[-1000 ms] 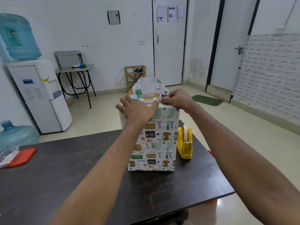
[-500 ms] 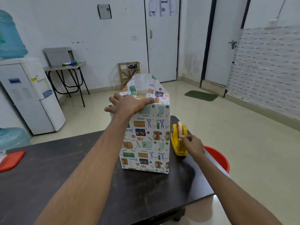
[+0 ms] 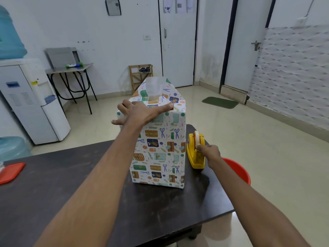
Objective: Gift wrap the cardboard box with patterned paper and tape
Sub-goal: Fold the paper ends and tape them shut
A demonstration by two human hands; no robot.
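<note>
Spread flat with straight fingers, the left hand presses down on the top of the wrapped box, thumb stretched along the near top edge. The box stands upright near the far right part of the dark table, covered in patterned paper; the far flap sticks up above the top, its white inside showing. The right hand has its fingers curled in a narrow pinch at the front of the yellow tape dispenser, which sits just to the right of the box. Whether a tape end lies between the fingertips is too small to tell.

A red bucket is half hidden behind the table edge and the right forearm. A red lid is cut off at the left border, as is the blue bottle on the water cooler. Sheets on the door carry print that cannot be read.
</note>
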